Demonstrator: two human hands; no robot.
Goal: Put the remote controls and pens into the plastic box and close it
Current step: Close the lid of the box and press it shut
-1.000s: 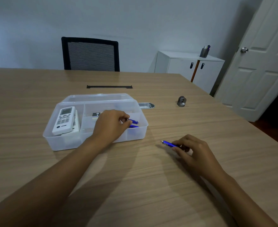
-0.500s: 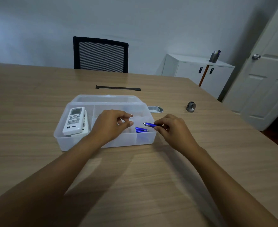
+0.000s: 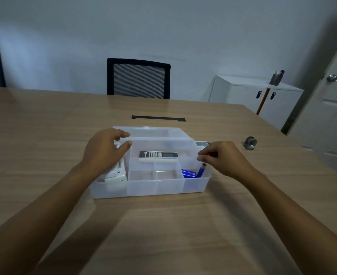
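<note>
1. The clear plastic box (image 3: 143, 187) sits on the tabletop (image 3: 163, 235) right in front of me, with its see-through lid (image 3: 159, 135) lifted partway over the back half.
2. In the long left compartment lie white remote controls (image 3: 117, 173), mostly hidden under my left hand; I cannot tell how many are stacked there.
3. In the wide rear compartment a dark-faced remote (image 3: 158, 155) lies sideways on top of something white.
4. The two small front-middle compartments look bare.
5. The right front compartment holds the blue pens (image 3: 192, 172); one leans with its silver tip up against the right wall, the others lie flat beside it.
6. My left hand (image 3: 104, 151) has its grip closed on the left end of the lid, thumb on the near edge and fingers curled over the top.
7. My right hand (image 3: 223, 157) pinches the lid's right front corner between thumb and fingertips.
8. Behind the box's right end a small metal tray (image 3: 203, 143) peeks out, and a little grey metal piece (image 3: 250, 143) stands further right.
</note>
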